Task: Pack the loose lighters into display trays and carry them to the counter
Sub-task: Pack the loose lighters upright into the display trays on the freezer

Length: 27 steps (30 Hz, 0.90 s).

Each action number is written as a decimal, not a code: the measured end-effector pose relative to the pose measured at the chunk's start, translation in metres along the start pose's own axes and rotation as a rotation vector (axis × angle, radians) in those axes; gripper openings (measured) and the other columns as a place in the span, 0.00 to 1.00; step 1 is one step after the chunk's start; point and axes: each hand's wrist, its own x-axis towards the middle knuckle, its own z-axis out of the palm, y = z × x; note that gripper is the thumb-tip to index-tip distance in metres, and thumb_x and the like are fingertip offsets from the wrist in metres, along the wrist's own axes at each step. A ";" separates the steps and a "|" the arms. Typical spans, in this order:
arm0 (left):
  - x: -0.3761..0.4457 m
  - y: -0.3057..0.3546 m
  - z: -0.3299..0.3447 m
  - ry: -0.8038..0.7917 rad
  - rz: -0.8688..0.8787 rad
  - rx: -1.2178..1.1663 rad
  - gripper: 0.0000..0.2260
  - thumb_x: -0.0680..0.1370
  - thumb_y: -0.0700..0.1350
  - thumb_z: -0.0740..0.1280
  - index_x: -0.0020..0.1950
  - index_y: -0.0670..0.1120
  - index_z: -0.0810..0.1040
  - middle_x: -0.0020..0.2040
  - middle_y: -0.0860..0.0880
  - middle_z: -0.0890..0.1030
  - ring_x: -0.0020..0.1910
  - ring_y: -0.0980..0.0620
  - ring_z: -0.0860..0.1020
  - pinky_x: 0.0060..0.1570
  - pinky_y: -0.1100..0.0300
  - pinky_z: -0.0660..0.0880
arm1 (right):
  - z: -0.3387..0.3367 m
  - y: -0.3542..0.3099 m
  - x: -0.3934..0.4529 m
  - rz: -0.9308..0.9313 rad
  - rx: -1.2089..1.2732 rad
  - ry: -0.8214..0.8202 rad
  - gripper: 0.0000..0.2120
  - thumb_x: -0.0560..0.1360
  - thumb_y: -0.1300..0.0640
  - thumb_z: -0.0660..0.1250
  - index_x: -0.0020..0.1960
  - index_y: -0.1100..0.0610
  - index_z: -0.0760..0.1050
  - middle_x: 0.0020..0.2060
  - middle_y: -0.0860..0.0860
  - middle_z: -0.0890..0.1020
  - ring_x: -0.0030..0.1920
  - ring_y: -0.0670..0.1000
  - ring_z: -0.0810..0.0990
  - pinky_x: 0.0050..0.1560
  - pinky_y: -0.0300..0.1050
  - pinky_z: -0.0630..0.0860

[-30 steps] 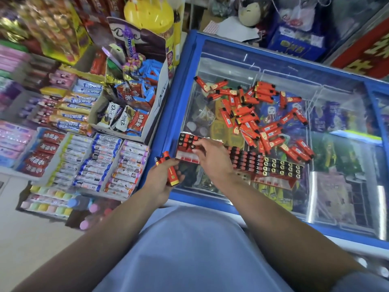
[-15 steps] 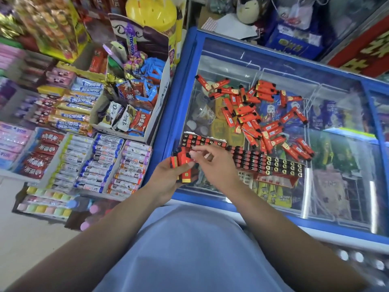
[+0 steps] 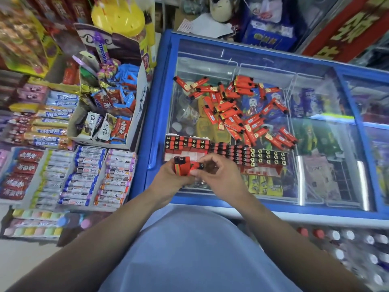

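Loose orange lighters (image 3: 237, 108) lie scattered in a heap on the glass lid of a blue chest freezer (image 3: 160, 106), which here serves as the desk. Just in front of the heap, three display trays stand in a row along the near edge of the glass: the left tray (image 3: 186, 147) holds lighters in its far rows while its near slots show white and bare; the middle tray (image 3: 229, 152) and the right tray (image 3: 269, 158) appear largely filled. Over the near edge of the left tray, the left hand (image 3: 170, 178) grips a small bundle of lighters (image 3: 182, 166), fingers curled round it. The right hand (image 3: 219, 175) pinches one lighter (image 3: 196, 166) at the bundle's right side, fingers narrow on it. Half a second earlier the right hand was only arriving at the bundle; a second earlier it was at the tray while the left hand waited apart. The change suggests one lighter is being drawn off for the bare slots. Many remain loose, so packing is judged well short of done. Sweet boxes (image 3: 88, 173) fill the shelf to the left.
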 end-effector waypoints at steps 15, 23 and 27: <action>0.001 -0.006 -0.013 0.372 -0.209 -0.332 0.09 0.81 0.36 0.69 0.61 0.38 0.80 0.51 0.41 0.87 0.43 0.46 0.87 0.40 0.56 0.83 | -0.001 -0.006 0.042 0.124 -0.148 -0.073 0.12 0.73 0.49 0.78 0.53 0.50 0.79 0.39 0.49 0.87 0.37 0.48 0.87 0.46 0.49 0.84; -0.004 -0.004 -0.026 0.383 -0.146 -0.351 0.11 0.77 0.38 0.74 0.59 0.39 0.82 0.50 0.42 0.88 0.47 0.43 0.87 0.44 0.57 0.84 | 0.021 0.001 0.060 -0.076 -0.529 -0.047 0.14 0.81 0.46 0.68 0.63 0.49 0.80 0.53 0.49 0.86 0.47 0.46 0.84 0.54 0.43 0.79; -0.005 -0.005 -0.029 0.376 -0.137 -0.341 0.10 0.77 0.38 0.74 0.57 0.39 0.82 0.50 0.41 0.87 0.49 0.42 0.87 0.45 0.56 0.84 | 0.022 0.003 0.059 -0.122 -0.594 0.011 0.14 0.79 0.47 0.70 0.62 0.50 0.82 0.52 0.48 0.86 0.46 0.46 0.83 0.55 0.45 0.80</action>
